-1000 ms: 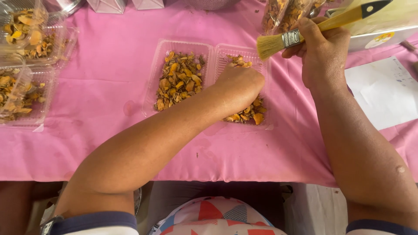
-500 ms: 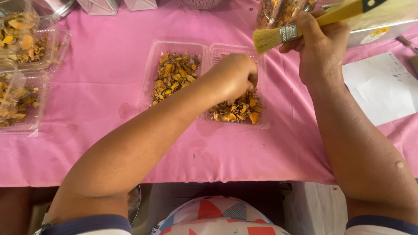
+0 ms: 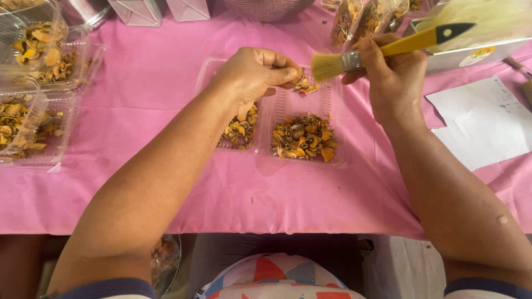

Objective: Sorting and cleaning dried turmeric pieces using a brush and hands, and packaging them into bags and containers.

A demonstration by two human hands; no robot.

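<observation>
An open clear plastic clamshell box [image 3: 336, 111] lies on the pink tablecloth [image 3: 149, 105], both halves holding orange-brown dried slices [image 3: 302, 137]. My left hand [image 3: 252, 75] hovers over the box and pinches one dried slice [image 3: 292, 78] between thumb and fingers. My right hand [image 3: 390, 75] grips a yellow-handled paintbrush [image 3: 382, 51], its pale bristles pointing left, right next to the pinched slice.
Other clear boxes of dried slices [image 3: 33, 119] sit at the far left. Sealed packets of slices [image 3: 366, 14] lie at the back right, beside a silver case [image 3: 476, 52]. A white paper sheet [image 3: 482, 122] lies to the right. Metal containers [image 3: 160, 10] stand at the back.
My left hand lifted out of the right half of the box with one slice pinched. The brush came down and left toward that slice.
</observation>
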